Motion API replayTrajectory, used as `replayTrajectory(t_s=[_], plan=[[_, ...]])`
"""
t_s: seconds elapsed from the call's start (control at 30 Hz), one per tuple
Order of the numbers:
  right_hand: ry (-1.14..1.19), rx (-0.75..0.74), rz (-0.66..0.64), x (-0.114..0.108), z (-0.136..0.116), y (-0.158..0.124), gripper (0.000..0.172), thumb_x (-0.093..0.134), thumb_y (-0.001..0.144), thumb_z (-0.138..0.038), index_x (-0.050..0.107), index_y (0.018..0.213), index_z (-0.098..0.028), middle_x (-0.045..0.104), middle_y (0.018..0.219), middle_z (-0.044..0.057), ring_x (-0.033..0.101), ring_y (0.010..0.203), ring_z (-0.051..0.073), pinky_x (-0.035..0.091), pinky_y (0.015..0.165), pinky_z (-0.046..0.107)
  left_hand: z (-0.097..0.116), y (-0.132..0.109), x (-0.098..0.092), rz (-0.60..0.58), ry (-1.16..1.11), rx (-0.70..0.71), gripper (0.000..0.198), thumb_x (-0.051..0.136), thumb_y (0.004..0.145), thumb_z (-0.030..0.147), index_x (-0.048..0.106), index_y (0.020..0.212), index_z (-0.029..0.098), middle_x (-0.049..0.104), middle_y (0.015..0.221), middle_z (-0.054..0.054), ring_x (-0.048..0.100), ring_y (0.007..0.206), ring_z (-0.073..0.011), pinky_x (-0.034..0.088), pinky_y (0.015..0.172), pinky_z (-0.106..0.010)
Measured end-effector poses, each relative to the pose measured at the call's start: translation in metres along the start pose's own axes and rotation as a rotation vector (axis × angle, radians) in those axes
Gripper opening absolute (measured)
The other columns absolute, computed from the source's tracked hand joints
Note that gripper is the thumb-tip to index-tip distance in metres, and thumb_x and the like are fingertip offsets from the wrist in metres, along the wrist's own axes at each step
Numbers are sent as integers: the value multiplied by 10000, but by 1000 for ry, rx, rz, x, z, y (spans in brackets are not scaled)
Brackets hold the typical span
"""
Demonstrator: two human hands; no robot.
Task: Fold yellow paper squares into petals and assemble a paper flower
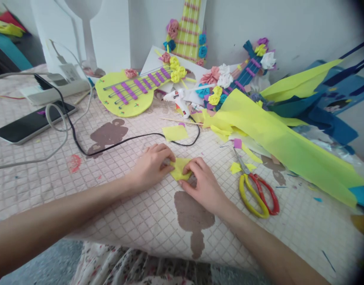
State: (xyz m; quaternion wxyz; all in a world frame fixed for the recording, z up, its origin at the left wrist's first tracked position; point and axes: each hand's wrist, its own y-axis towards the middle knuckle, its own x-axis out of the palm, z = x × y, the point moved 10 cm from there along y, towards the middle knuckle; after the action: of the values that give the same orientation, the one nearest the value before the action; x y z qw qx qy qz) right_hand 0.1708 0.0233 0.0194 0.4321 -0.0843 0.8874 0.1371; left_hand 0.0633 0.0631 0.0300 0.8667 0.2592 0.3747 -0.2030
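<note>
While both hands (152, 167) (206, 185) pinch it, yellow paper (179, 168) bends — thin; creased.

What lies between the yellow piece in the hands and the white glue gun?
From the held yellow piece to the glue gun, the head view shows a black cord, flat yellow sheet, purple scrap and thin stick.

At the centre, the small paper (178, 170) is bright yellow. The tablecloth (134, 221) is pale, crossed by a diamond lattice and patched with brown motifs. Right of centre, the scissors (254, 179) pair yellow with red. Upper left of centre, the guitar cutout (134, 106) is yellow with purple stripes. Lower centre, the floral garment (116, 263) is whitish.
</note>
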Motion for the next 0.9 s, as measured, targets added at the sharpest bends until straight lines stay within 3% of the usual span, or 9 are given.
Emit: replayTrajectory(t_s=[0.1,0.23,0.37,0.47,0.57,0.73,0.9], plan=[[-3,8,1,2,1,0,134,616,763,-214,510,847,-211,507,918,46,524,873,208,458,778,384,9,-2,-8,65,52,50,68,558,812,126,583,846,179,600,928,-39,531,930,-198,394,843,-370],[-1,-7,-4,1,-1,0,112,590,766,-182,496,823,-206,500,902,46,515,881,209,460,788,386,29,-7,15,-103,-1,113,29,559,835,174,570,810,177,607,832,-19,548,847,-173,379,812,-348],[113,-63,-68,-6,-2,1,199,590,749,-136,505,914,-209,494,975,51,512,938,195,467,821,366,29,-7,27,-168,8,93,38,547,841,199,553,811,175,615,840,-23,554,855,-184,371,796,-346],[196,-55,-112,-11,5,1,233,549,788,-131,502,1001,-213,486,1000,50,526,867,159,489,744,318,29,-7,28,-179,27,107,55,509,859,199,548,827,178,613,849,-21,544,836,-179,364,789,-346],[192,-9,-84,-15,14,2,178,522,820,-140,506,982,-212,480,988,48,525,794,140,493,688,297,27,-6,29,-190,44,96,128,450,900,220,548,830,177,604,832,-25,533,808,-176,365,781,-349],[144,-27,-56,-13,9,3,189,578,793,-144,511,956,-210,478,976,45,521,834,156,487,755,325,28,-7,30,-183,74,84,217,397,941,295,551,854,170,601,849,-41,528,830,-194,362,797,-371],[143,-11,-70,-12,7,4,155,589,790,-142,510,908,-203,474,959,41,517,832,152,477,746,309,27,-6,26,-173,11,65,135,401,897,166,529,855,172,616,869,-35,541,834,-184,369,796,-365]])
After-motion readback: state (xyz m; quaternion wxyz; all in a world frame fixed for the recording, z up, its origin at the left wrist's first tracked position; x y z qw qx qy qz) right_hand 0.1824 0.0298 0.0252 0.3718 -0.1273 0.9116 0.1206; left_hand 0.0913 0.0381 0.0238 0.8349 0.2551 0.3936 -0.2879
